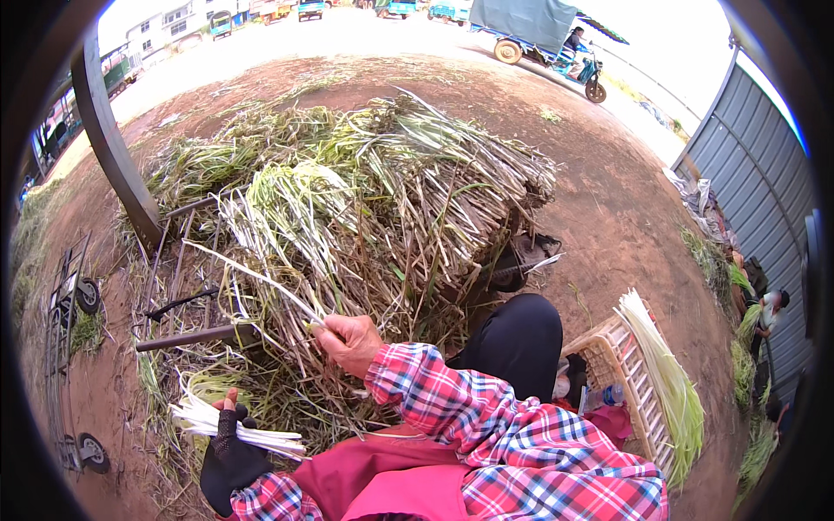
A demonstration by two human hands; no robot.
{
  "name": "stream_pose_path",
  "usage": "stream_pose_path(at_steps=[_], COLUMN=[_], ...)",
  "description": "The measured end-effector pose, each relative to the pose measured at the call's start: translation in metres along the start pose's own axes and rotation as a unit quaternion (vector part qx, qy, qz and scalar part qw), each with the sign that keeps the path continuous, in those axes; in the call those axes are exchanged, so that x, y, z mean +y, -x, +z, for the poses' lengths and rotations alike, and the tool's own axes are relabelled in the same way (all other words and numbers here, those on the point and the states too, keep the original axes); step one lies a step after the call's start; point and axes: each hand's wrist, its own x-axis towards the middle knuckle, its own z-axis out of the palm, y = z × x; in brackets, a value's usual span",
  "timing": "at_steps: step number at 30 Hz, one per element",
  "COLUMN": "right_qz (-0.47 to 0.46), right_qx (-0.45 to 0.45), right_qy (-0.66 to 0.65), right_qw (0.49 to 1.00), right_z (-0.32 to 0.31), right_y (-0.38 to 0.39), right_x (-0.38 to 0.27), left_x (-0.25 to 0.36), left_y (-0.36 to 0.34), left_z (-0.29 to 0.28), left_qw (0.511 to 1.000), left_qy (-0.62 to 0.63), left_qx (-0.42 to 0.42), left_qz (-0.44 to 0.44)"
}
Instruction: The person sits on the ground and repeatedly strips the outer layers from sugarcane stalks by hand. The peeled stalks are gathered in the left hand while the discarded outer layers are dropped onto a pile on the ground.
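Note:
My left hand [233,456], in a black fingerless glove, is closed around a small bunch of peeled white stalks [204,418] at the lower left. Bare and closed, my right hand [349,342] pinches one long pale stalk [271,283] near its lower end. That stalk slants up and left over a large heap of uncleaned stalks [434,174] with dry leaves and brown roots. Pale green leafy stalks [300,195] lie on the heap's left part, just beyond my right hand.
A slatted crate [627,369] at my right bears a bundle of white stalks [667,386] across its edge; a bottle [612,395] is inside. A metal post [113,139] and a wheeled cart [74,347] stand left. Farther off, a person rides a three-wheeled truck [539,39].

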Motion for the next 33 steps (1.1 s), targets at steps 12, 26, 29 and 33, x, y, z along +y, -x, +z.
stream_pose_path(at_steps=[12, 26, 29, 33], right_qz=[-0.18, 0.117, 0.179, 0.128], right_qx=[-0.288, 0.072, 0.109, 0.089], right_qy=[0.354, 0.036, 0.058, 0.203], right_qw=[0.871, 0.99, 0.976, 0.967], right_z=[0.042, -0.22, -0.239, -0.246], right_y=[0.028, -0.025, -0.033, -0.04], right_x=[-0.005, 0.099, 0.125, 0.156], left_x=[-0.037, -0.01, -0.01, -0.005], left_y=[-0.008, -0.011, -0.011, -0.013], left_z=[0.011, -0.013, -0.019, -0.022], left_qw=[0.992, 0.982, 0.975, 0.976], left_qy=[0.122, 0.184, 0.221, 0.212], left_qx=[-0.038, -0.009, -0.003, 0.019], left_qz=[0.013, 0.042, 0.01, 0.034])
